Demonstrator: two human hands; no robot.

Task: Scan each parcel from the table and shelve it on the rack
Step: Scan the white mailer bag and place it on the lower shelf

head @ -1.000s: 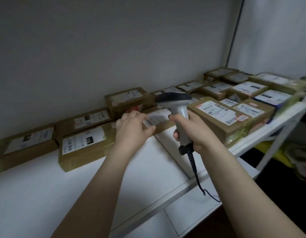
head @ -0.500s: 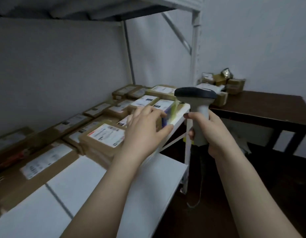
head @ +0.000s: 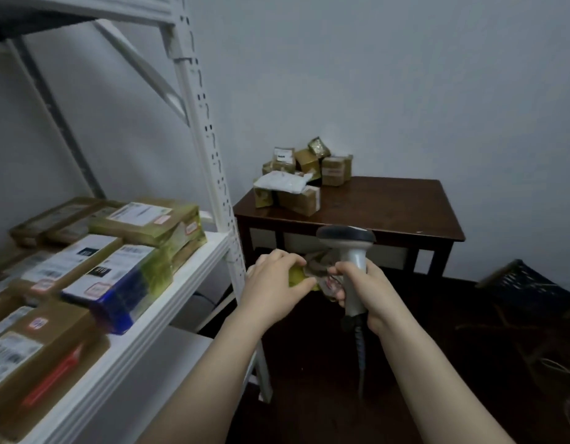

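The right hand (head: 370,290) grips the barcode scanner (head: 346,238) upright by its handle. The left hand (head: 274,283) pinches a crumpled yellowish scrap (head: 304,274) against it. Parcels (head: 301,177) lie piled on the dark table (head: 389,203) at twelve o'clock. Shelved parcels (head: 117,261) fill the white rack (head: 168,296) at nine o'clock.

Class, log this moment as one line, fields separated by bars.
left hand: pinches crumpled scrap | right hand: grips scanner | parcels: piled on table | rack: stocked
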